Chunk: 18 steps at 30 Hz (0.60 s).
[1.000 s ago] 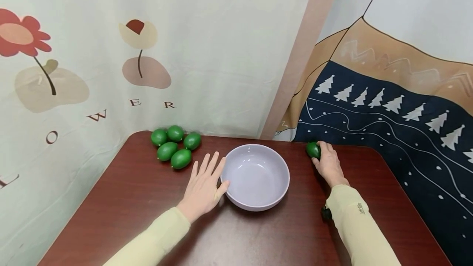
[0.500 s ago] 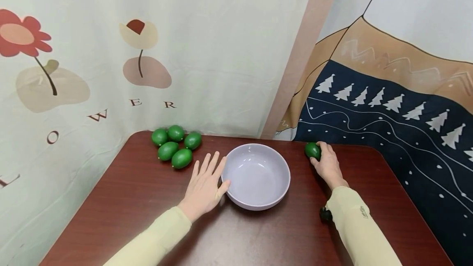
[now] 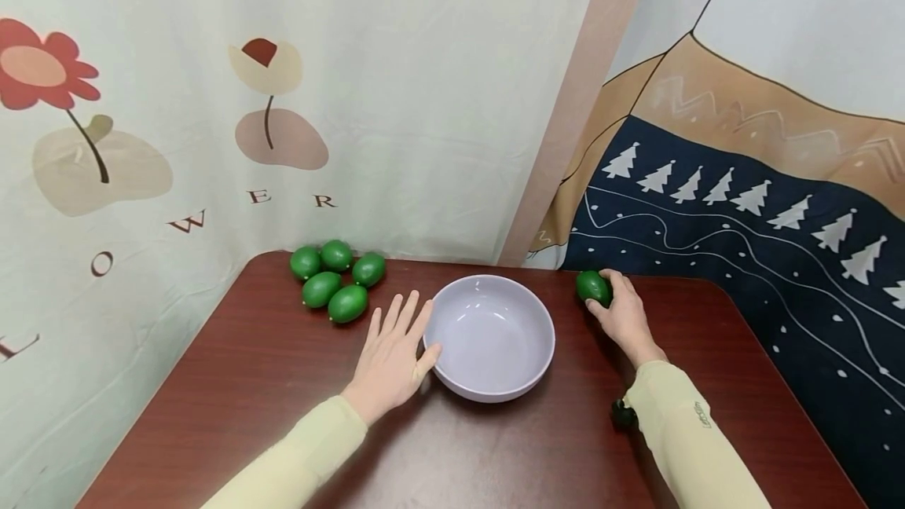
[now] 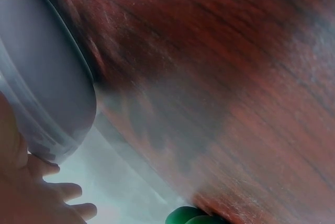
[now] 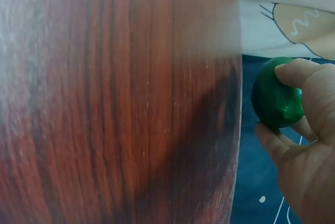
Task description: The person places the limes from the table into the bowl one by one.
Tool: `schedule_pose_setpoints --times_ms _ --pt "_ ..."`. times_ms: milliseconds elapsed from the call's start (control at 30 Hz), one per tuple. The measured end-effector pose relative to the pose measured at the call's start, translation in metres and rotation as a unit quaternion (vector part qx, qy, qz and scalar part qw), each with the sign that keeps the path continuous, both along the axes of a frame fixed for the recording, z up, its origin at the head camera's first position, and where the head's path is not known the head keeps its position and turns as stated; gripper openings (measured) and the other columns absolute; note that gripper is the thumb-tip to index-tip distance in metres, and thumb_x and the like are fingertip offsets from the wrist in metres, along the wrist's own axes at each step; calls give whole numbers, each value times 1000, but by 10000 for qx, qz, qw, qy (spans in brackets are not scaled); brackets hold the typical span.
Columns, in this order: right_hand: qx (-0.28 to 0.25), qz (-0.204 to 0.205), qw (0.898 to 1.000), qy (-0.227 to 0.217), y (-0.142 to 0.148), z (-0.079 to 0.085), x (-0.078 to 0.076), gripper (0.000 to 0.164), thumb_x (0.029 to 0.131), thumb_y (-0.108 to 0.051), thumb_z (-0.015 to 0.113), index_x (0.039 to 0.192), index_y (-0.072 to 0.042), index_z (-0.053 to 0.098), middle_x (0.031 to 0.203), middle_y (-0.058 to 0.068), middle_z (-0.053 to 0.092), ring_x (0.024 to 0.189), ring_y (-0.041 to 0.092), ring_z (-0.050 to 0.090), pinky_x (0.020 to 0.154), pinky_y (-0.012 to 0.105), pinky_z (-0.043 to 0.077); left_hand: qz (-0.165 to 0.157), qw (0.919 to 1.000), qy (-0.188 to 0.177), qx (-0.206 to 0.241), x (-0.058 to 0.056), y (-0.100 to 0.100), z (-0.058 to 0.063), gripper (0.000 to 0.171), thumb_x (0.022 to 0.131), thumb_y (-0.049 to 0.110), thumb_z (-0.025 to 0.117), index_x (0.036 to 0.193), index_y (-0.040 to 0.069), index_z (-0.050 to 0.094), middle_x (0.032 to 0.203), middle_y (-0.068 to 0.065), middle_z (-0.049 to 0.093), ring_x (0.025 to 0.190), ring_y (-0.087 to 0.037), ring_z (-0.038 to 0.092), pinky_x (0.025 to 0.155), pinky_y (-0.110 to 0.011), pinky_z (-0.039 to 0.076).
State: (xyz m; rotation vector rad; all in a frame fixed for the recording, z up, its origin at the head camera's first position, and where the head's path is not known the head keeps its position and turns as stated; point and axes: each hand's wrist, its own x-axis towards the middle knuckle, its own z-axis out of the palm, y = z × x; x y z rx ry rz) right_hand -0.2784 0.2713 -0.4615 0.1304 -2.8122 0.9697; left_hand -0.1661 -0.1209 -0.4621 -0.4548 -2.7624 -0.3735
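Note:
A green lime (image 3: 591,287) is pinched between the thumb and fingers of my right hand (image 3: 624,313), near the far right edge of the table. The right wrist view shows the same lime (image 5: 277,96) with the fingertips curled on it. My left hand (image 3: 389,356) lies with fingers straight and spread at the left side of a pale lilac bowl (image 3: 491,344). Its thumb and forefinger meet the bowl's rim in the head view. Nothing is in the bowl. In the left wrist view, the fingers (image 4: 65,190) show beside the bowl's outer wall (image 4: 47,72).
Several more limes (image 3: 346,303) sit grouped at the table's far left corner. The dark red wooden table (image 3: 495,454) ends at a printed curtain (image 3: 424,140) behind it. A navy printed cloth (image 3: 707,242) hangs along the right side.
My right hand has shifted slightly to the left with the lime in its fingers. The left hand and bowl have stayed in place.

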Motion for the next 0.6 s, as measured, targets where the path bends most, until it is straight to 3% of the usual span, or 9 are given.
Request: schedule_pose_setpoints --times_ms 367,600 --pt "-465 104 9988 122 -8 -2 4 56 95 -6 70 145 2 44 141 30 50 124 47 52 107 62 42 21 10000 -28 37 0 0 -1 67 102 43 57 158 9 42 163 -21 36 151 -44 31 121 -64 21" --pt "-737 105 9972 46 -12 0 7 57 95 -6 71 145 2 45 140 30 54 121 44 57 100 56 48 6 10000 10 53 -1 0 -2 67 102 43 58 157 8 43 163 -21 36 152 -44 30 121 -64 22"
